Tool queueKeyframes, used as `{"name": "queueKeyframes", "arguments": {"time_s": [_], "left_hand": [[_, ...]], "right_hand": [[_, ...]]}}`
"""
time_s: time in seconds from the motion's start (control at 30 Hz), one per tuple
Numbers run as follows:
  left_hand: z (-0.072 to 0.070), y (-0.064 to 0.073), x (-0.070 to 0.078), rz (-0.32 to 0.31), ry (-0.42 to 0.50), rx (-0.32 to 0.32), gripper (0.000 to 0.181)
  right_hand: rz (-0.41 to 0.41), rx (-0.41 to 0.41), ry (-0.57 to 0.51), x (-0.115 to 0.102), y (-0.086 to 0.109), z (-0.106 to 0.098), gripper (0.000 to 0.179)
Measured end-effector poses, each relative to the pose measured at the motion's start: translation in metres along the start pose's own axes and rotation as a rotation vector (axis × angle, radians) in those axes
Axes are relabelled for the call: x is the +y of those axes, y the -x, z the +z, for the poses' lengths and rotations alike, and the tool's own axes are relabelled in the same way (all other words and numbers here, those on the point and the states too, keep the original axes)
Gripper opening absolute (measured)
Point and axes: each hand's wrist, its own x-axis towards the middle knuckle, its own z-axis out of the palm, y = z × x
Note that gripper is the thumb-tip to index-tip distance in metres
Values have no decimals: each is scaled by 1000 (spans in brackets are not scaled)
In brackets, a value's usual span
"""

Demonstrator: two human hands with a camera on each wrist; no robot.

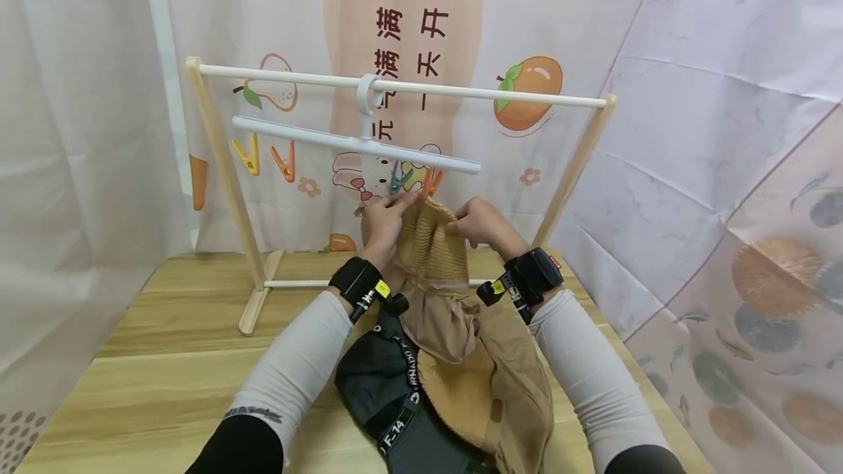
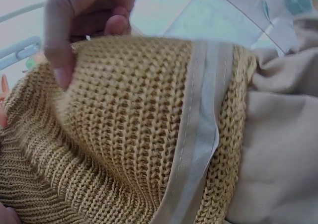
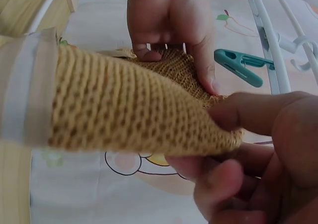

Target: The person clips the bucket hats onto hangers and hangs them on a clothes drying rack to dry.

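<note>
I list, nearest first: dark cap (image 1: 372, 375), on the wooden table (image 1: 145, 371); tan knitted fabric (image 1: 437, 247), raised below the hanger (image 1: 366, 145), pinched by left hand (image 1: 383, 225) and right hand (image 1: 484, 225); teal clip (image 1: 398, 180); white rod (image 1: 461, 90) bearing that hanger; printed curtain (image 1: 263, 6).

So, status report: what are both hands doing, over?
Left hand and right hand both holding ribbed mustard knit, below hanger. Orange clothespin near its top edge; gripping or not, can't tell. Nothing plainly blocking.
</note>
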Motion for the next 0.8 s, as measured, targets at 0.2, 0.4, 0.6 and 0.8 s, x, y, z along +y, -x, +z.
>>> {"name": "queueKeyframes", "arguments": {"time_s": [0.2,0.4,0.6,0.8], "left_hand": [[1,-1,2,24,6,1,49],[2,-1,2,69,150,-44,47],[2,0,5,123,335,-88,41],[2,-1,6,162,410,-112,35]], "right_hand": [[3,53,109,0,3,-4,36],[-19,118,155,0,5,-6,48],[-74,220,213,-2,6,-10,44],[-132,328,251,-3,3,-10,36]]}}
